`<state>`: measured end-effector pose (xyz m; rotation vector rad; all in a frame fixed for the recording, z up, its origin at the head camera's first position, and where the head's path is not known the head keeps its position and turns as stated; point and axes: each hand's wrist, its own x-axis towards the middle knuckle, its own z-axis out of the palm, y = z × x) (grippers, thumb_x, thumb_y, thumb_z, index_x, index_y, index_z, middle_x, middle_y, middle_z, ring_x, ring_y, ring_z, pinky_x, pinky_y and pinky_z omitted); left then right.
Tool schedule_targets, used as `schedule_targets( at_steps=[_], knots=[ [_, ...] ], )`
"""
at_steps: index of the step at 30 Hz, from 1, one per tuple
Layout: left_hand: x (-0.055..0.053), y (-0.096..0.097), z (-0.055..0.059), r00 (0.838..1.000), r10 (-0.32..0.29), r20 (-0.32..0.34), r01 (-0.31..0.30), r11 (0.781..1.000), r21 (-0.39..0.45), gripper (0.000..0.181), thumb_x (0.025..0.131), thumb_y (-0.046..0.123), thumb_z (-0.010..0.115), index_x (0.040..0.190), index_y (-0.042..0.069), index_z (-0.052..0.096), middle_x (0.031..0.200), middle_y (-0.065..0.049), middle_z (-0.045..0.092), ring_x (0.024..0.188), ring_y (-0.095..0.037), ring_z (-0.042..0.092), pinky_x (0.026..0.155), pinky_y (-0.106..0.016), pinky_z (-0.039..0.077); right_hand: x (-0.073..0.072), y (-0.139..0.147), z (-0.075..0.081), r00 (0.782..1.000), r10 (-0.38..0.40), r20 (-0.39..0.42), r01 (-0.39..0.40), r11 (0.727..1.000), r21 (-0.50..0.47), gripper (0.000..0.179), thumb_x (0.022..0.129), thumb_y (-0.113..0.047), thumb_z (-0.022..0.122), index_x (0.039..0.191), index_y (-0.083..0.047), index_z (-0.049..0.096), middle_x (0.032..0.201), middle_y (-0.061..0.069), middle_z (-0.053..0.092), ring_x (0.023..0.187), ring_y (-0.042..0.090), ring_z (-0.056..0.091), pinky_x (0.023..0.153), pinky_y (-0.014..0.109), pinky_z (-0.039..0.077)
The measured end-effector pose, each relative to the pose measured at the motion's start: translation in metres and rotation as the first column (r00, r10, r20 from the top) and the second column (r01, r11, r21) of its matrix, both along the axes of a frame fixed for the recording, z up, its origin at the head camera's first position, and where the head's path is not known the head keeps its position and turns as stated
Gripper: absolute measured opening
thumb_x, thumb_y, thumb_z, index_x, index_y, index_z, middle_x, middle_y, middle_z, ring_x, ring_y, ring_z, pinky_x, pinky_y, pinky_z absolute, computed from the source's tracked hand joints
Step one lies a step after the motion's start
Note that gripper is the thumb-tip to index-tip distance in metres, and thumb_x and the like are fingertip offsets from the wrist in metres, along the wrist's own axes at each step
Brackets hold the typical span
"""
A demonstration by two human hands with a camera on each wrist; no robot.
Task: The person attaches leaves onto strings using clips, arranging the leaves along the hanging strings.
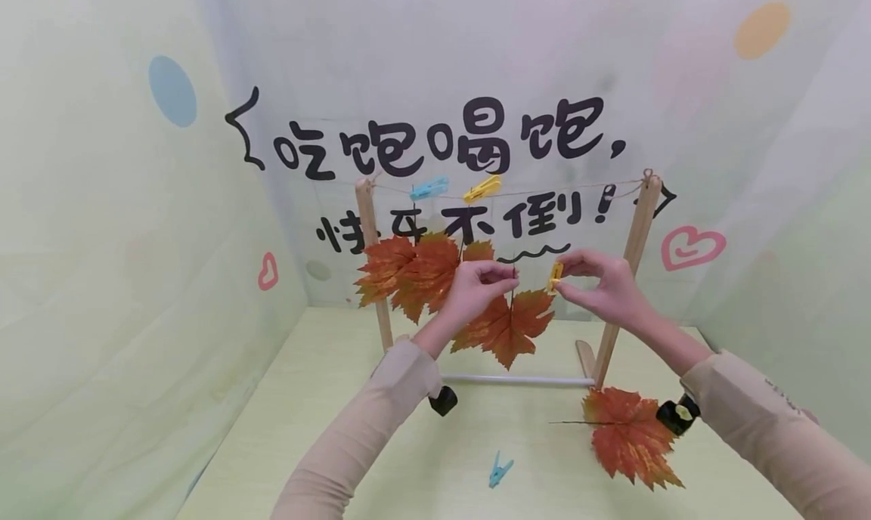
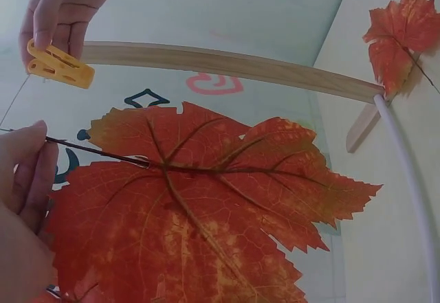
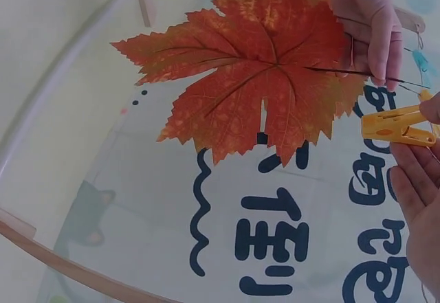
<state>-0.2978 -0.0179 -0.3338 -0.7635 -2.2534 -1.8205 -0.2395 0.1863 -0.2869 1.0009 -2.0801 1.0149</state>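
My left hand (image 1: 478, 287) pinches the dark stem of a red-orange maple leaf (image 1: 512, 325), which hangs below the fingers. In the left wrist view the stem (image 2: 103, 152) runs from the fingertips into the leaf. To the right, my right hand (image 1: 605, 287) holds a yellow clothespin (image 1: 556, 277) between thumb and fingers, apart from the stem. In the right wrist view this clothespin (image 3: 395, 126) points toward the leaf side. Behind, a twine line (image 1: 537, 193) carries a blue clothespin (image 1: 429, 189) and another yellow clothespin (image 1: 482, 190), with maple leaves (image 1: 408, 270) hanging below them.
Two wooden posts, left (image 1: 368, 255) and right (image 1: 629, 278), hold the twine. A white rod (image 1: 517, 380) joins them near the table. On the table (image 1: 381, 459) lie a loose maple leaf (image 1: 629, 435) at the right and a blue clothespin (image 1: 500, 469) in front.
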Motion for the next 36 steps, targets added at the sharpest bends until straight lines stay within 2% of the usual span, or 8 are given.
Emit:
schedule_targets(
  at_steps=[4,9,14,21,24,31,36],
  knots=[
    [-0.006,0.006,0.010,1.000,0.004,-0.016,-0.004,1.000,0.000,0.020,0.078,0.007,0.070,0.096,-0.002,0.069,0.091,-0.015,0.070,0.071,-0.010,0.063,0.064,-0.020,0.052,-0.012,0.006,0.003,1.000,-0.006,-0.012,0.006,1.000,-0.012,0.029,0.066,0.016,0.071,0.093,0.010,0.062,0.082,0.019,0.067,0.076,0.004,0.063,0.072,0.006,0.046],
    [-0.013,0.011,0.021,0.998,0.024,-0.065,-0.025,1.000,-0.017,0.017,0.079,0.008,0.070,0.095,0.001,0.070,0.090,-0.013,0.070,0.074,-0.012,0.064,0.065,-0.021,0.053,-0.025,0.013,0.008,1.000,-0.016,-0.021,0.016,0.999,-0.037,0.029,0.070,0.012,0.070,0.097,0.007,0.063,0.085,0.017,0.068,0.081,-0.003,0.061,0.073,0.009,0.048],
    [-0.017,0.016,0.032,0.994,0.055,-0.092,-0.056,0.998,-0.015,0.018,0.079,0.009,0.070,0.095,0.002,0.070,0.090,-0.011,0.070,0.076,-0.013,0.064,0.068,-0.020,0.053,-0.028,0.016,0.018,0.999,-0.049,-0.023,0.048,0.998,-0.039,0.029,0.072,0.010,0.070,0.099,0.006,0.063,0.087,0.017,0.067,0.082,-0.005,0.059,0.075,0.009,0.048],
    [-0.021,0.022,0.046,0.980,0.151,-0.131,-0.152,0.988,0.004,0.020,0.079,0.011,0.070,0.097,0.001,0.070,0.091,-0.010,0.070,0.077,-0.014,0.065,0.071,-0.018,0.052,-0.030,0.017,0.027,0.997,-0.077,-0.009,0.076,0.996,-0.044,0.028,0.073,0.008,0.070,0.100,0.007,0.063,0.090,0.017,0.067,0.083,-0.008,0.058,0.076,0.010,0.048],
    [-0.025,0.024,0.049,0.976,0.171,-0.136,-0.170,0.985,0.017,0.021,0.079,0.011,0.070,0.097,0.001,0.069,0.091,-0.010,0.070,0.077,-0.014,0.065,0.072,-0.018,0.052,-0.033,0.017,0.030,0.997,-0.075,-0.003,0.075,0.996,-0.049,0.028,0.075,0.007,0.068,0.102,0.006,0.062,0.090,0.018,0.067,0.083,-0.010,0.057,0.075,0.009,0.047],
    [-0.030,0.026,0.056,0.969,0.211,-0.129,-0.207,0.977,0.048,0.020,0.080,0.012,0.069,0.098,0.003,0.070,0.092,-0.009,0.070,0.077,-0.014,0.064,0.071,-0.018,0.052,-0.035,0.011,0.042,0.989,-0.115,0.095,0.125,0.986,-0.110,0.028,0.083,0.001,0.063,0.110,0.006,0.059,0.096,0.020,0.066,0.082,-0.011,0.056,0.076,0.007,0.046],
    [-0.037,0.032,0.059,0.956,0.256,-0.145,-0.254,0.967,0.028,0.021,0.080,0.013,0.069,0.098,0.004,0.070,0.093,-0.009,0.070,0.079,-0.014,0.064,0.071,-0.017,0.052,-0.045,0.010,0.049,0.977,-0.119,0.177,0.145,0.979,-0.140,0.029,0.086,-0.004,0.061,0.113,0.005,0.058,0.101,0.020,0.065,0.083,-0.007,0.058,0.075,0.008,0.047]
  ],
)
